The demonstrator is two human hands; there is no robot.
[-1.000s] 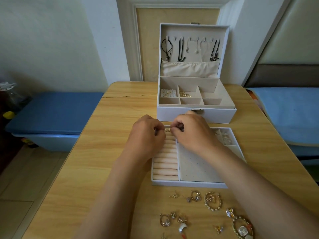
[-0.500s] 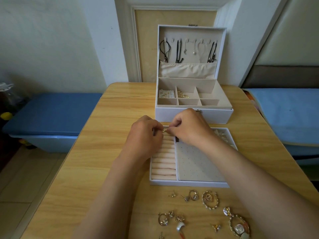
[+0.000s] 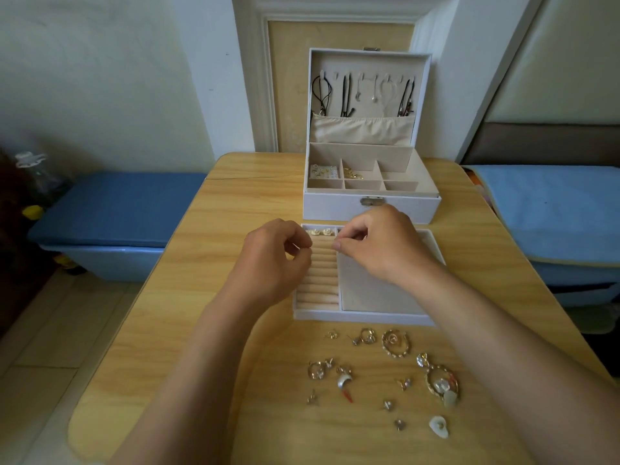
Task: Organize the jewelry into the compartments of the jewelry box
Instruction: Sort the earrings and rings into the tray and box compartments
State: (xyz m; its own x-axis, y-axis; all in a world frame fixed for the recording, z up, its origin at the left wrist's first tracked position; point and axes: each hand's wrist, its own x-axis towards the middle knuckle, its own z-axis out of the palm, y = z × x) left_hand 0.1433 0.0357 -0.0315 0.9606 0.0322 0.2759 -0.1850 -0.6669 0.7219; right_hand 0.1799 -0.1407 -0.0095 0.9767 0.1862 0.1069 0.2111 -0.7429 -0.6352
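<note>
The white removable tray (image 3: 364,319) lies on the wooden table (image 3: 208,297) in front of the open white jewelry box (image 3: 370,207). Two white flower earrings (image 3: 321,232) sit in the tray's top ring roll. Above the ring rolls (image 3: 320,283), my left hand (image 3: 278,260) hovers with its fingers curled. My right hand (image 3: 380,243) hovers beside it with thumb and fingers drawn together. No item shows in either hand. Several loose gold earrings (image 3: 396,344) and pendants (image 3: 441,380) lie on the table near me. Necklaces (image 3: 345,95) hang inside the lid.
Small gold pieces (image 3: 352,174) lie in the box's back compartments. A blue padded bench (image 3: 117,209) stands left of the table and a blue-covered surface (image 3: 553,209) right of it. The box stands at the table's far edge, against a wall panel (image 3: 288,95).
My hands were joined over a small gold piece at the tray's top row. They have drawn apart and back, and the two flower earrings now show in that row.
</note>
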